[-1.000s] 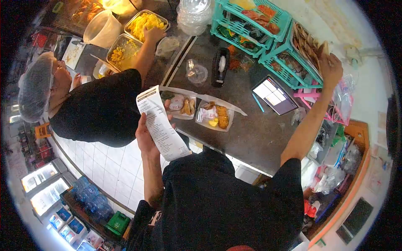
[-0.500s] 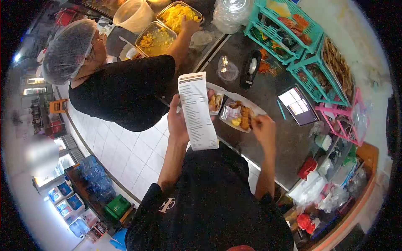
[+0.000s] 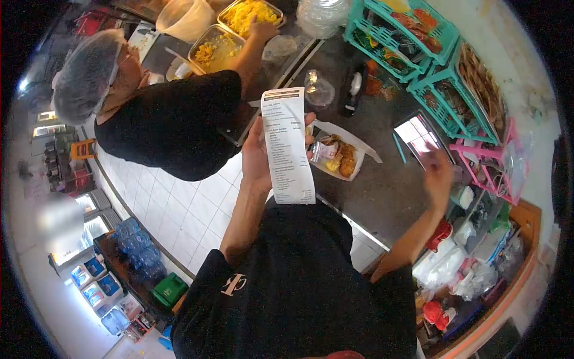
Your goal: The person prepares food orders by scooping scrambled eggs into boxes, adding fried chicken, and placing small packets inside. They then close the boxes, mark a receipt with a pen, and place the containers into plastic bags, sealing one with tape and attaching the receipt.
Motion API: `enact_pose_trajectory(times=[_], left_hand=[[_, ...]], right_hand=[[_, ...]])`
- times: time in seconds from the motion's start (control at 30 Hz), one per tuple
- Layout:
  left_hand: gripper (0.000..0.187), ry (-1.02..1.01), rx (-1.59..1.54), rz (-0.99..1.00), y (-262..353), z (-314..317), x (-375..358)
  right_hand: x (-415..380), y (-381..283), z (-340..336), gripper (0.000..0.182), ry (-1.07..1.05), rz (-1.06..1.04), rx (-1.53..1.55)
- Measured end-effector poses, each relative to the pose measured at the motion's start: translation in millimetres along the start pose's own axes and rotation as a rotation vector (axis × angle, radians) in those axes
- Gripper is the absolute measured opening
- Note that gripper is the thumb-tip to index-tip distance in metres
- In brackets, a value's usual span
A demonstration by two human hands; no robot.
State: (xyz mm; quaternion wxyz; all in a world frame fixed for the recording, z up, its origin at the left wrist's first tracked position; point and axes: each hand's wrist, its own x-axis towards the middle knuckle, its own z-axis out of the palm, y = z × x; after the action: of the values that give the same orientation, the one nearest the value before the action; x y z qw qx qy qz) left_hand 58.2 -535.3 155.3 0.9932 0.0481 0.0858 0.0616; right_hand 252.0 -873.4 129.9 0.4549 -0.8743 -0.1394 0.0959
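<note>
My left hand grips a long printed receipt, its fingers wrapped around the back of the paper. My right hand is over the lower end of a tablet with a lit screen; its fingers point at the screen and nothing shows in them. Just behind the receipt sits an open white food box holding fried brown pieces, something yellow and a small wrapped packet. Part of the box is hidden by the receipt and my left fingers. Beside the tablet lies a thin teal stick.
A person in a hairnet works at my left, one hand at a tray of yellow food. Turquoise baskets stand at the back right. A black tape dispenser and a clear round container rest on the dark counter.
My right hand has left the food box and moved right to the tablet. The box now sits turned, with its open flap pointing right. The receipt stays in my left hand.
</note>
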Motion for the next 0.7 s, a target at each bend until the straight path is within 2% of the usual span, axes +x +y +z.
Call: enact_pose_trajectory(times=[0.1, 0.17, 0.2, 0.23, 0.3, 0.33, 0.4, 0.5, 0.53, 0.6, 0.67, 0.7], left_hand=[[0.071, 0.064, -0.128, -0.031, -5, 11, 3], [0.064, 0.068, 0.049, 0.003, -12, 9, 7], [0.064, 0.230, 0.062, 0.063, -18, 13, 5], [0.064, 0.100, 0.123, 0.002, -18, 6, 5], [0.061, 0.230, 0.123, 0.048, -28, 9, 9], [0.059, 0.207, 0.135, 0.036, -25, -7, 8], [0.060, 0.223, 0.162, 0.063, -30, 10, 11], [0.058, 0.220, 0.209, 0.108, -29, 6, 6], [0.058, 0.232, 0.211, 0.117, -28, 5, 3], [0.057, 0.247, 0.165, 0.121, -27, -1, -2], [0.057, 0.234, 0.160, 0.136, -25, -10, -7], [0.058, 0.205, 0.158, 0.141, -25, -13, -8]], right_hand=[[52, -3, -66, 0.029, 0.320, -0.094, -0.096], [99, 31, -110, 0.029, 0.464, -0.183, -0.138], [119, 37, -126, 0.027, 0.615, -0.292, -0.415], [137, 32, -137, 0.025, 0.620, -0.264, -0.356], [166, 12, -147, 0.025, 0.610, -0.213, -0.351], [185, 22, -157, 0.025, 0.631, -0.217, -0.353], [225, 48, -150, 0.022, 0.608, -0.109, -0.596], [232, 34, -141, 0.023, 0.601, -0.086, -0.591], [225, 22, -135, 0.023, 0.587, -0.087, -0.585], [205, 2, -126, 0.028, 0.328, -0.158, -0.300], [182, 0, -110, 0.030, -0.167, -0.251, -0.246], [174, 11, -101, 0.030, -0.179, -0.248, -0.241]])
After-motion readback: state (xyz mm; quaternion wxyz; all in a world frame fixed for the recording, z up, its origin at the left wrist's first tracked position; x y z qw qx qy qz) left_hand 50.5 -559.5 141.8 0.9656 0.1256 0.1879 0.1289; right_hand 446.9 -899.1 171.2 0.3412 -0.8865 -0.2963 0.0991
